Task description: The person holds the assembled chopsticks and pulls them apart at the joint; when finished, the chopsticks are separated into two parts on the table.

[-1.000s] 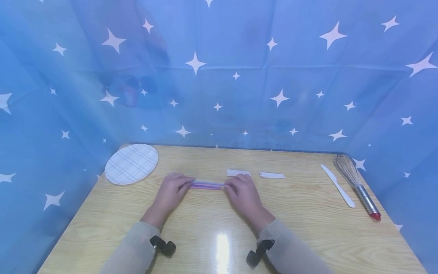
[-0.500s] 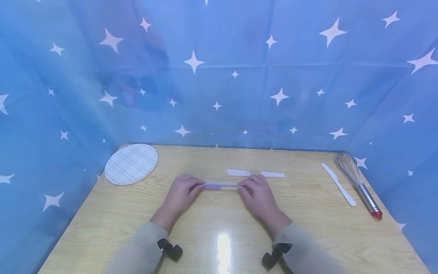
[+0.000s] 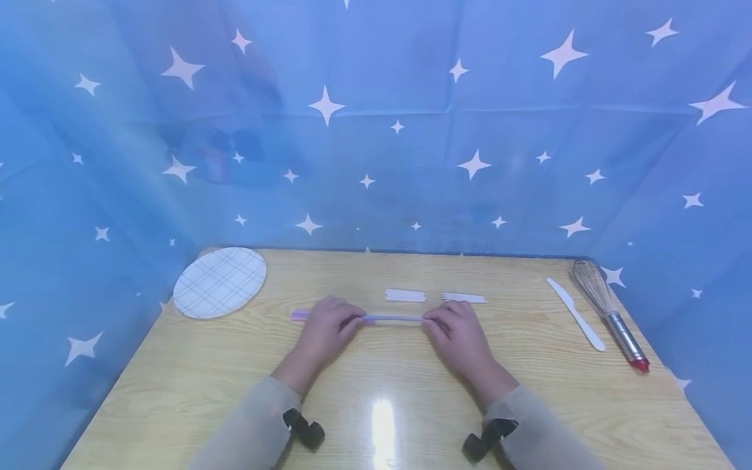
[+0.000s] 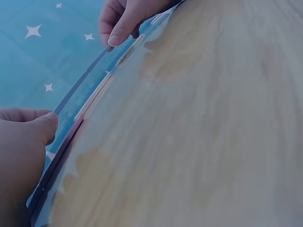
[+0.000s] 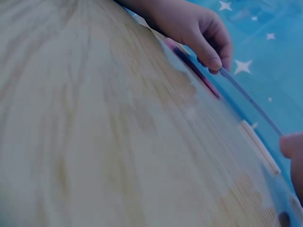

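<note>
A thin blue-purple straw (image 3: 393, 318) is stretched sideways between the two hands, raised above the table, and a small joint shows along it in the left wrist view. My left hand (image 3: 325, 331) pinches its left end between thumb and fingers. At the other end, my right hand (image 3: 459, 339) holds it the same way. Beneath the left hand lie several pink and purple straws (image 3: 299, 315), partly covered by that hand. Just beyond the hands are two small groups of thin white sticks, one on the left (image 3: 405, 296) and one on the right (image 3: 467, 298).
A white plate with a line grid (image 3: 220, 282) lies at the table's back left. On the right side are a white knife (image 3: 576, 314) and a metal whisk (image 3: 611, 313) with a red end. A blue star-patterned curtain (image 3: 376, 143) closes off the back and sides.
Both hands have moved right and spread a little. The blue-purple straw has come away from the pink and purple straws, which now lie on the table under the left hand.
</note>
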{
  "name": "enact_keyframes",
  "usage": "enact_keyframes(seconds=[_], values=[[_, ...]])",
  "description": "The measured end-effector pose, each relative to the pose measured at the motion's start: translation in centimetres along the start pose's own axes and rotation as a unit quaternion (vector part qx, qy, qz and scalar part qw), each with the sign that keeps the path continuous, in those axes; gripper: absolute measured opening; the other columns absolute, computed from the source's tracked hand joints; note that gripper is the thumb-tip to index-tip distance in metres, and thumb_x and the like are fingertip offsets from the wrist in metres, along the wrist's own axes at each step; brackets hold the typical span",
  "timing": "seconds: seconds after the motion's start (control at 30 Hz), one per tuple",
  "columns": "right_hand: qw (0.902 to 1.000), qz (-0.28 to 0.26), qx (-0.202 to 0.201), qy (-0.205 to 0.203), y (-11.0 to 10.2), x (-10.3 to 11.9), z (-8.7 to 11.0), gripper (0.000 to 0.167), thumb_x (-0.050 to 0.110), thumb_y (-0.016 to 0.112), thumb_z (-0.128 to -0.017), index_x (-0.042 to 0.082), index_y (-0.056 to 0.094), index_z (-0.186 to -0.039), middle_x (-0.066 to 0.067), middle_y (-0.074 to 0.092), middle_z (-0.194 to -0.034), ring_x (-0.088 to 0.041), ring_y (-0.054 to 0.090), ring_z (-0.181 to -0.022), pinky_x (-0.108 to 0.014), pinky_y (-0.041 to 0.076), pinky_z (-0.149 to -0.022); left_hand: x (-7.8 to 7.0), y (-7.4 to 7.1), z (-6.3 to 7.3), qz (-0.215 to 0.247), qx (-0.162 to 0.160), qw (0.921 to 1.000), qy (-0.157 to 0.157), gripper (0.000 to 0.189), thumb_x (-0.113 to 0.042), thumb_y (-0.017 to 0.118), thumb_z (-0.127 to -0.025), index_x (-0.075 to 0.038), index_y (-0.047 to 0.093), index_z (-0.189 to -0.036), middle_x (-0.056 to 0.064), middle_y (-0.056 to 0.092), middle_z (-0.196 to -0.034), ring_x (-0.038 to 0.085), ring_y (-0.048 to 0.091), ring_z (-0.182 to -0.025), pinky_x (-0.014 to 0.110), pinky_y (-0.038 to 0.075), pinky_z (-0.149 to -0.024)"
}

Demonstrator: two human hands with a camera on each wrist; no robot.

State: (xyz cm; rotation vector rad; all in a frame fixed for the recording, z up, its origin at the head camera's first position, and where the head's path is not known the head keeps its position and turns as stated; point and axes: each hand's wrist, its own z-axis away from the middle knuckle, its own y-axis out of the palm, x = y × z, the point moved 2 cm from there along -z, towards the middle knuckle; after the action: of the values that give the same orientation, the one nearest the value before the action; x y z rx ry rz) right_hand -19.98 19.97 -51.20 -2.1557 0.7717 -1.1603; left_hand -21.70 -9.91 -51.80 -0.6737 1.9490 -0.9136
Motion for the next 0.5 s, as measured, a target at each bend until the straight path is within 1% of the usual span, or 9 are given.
enact_keyframes(seconds=[0.07, 0.23, 0.37, 0.5], values=[[1.0, 0.003, 0.0, 0.002, -0.3, -0.4, 0.2, 0.007, 0.021, 0.081, -0.097, 0.019, 0.082, -0.104, 0.004, 0.072, -0.105, -0.024, 0.058, -0.112, -0.047, 0.048, -0.101, -0.4, 0.3, -0.2, 0.002, 0.0, 1.0, 0.006, 0.014, -0.037, 0.075, -0.101, -0.029, 0.08, -0.112, -0.015, 0.073, -0.104, 0.009, 0.061, -0.101, 0.038, 0.051, -0.098], [0.9999, 0.006, -0.006, 0.008, -1.2, -1.5, 0.7, 0.007, 0.02, 0.081, -0.096, 0.019, 0.082, -0.104, 0.005, 0.071, -0.104, -0.021, 0.056, -0.108, -0.046, 0.049, -0.094, -1.4, 1.0, -0.7, 0.013, -0.001, 0.9997, 0.022, 0.014, -0.035, 0.075, -0.102, -0.028, 0.08, -0.113, -0.015, 0.073, -0.104, 0.008, 0.061, -0.101, 0.038, 0.05, -0.1], [0.9998, 0.008, -0.017, -0.004, -2.0, -2.2, 0.9, 0.007, 0.019, 0.082, -0.096, 0.019, 0.082, -0.103, 0.006, 0.07, -0.101, -0.02, 0.055, -0.104, -0.044, 0.047, -0.09, -2.3, 1.5, -1.2, 0.032, -0.005, 0.999, 0.031, 0.015, -0.032, 0.075, -0.102, -0.025, 0.08, -0.114, -0.015, 0.073, -0.103, 0.008, 0.061, -0.101, 0.039, 0.049, -0.102], [0.9995, 0.011, -0.024, -0.015, -2.7, -2.8, 1.1, 0.007, 0.016, 0.083, -0.095, 0.018, 0.082, -0.101, 0.006, 0.07, -0.098, -0.02, 0.056, -0.103, -0.042, 0.046, -0.089, -2.9, 2.2, -1.7, 0.038, -0.006, 0.9986, 0.037, 0.015, -0.031, 0.075, -0.102, -0.024, 0.08, -0.114, -0.014, 0.072, -0.103, 0.008, 0.061, -0.1, 0.038, 0.05, -0.1]])
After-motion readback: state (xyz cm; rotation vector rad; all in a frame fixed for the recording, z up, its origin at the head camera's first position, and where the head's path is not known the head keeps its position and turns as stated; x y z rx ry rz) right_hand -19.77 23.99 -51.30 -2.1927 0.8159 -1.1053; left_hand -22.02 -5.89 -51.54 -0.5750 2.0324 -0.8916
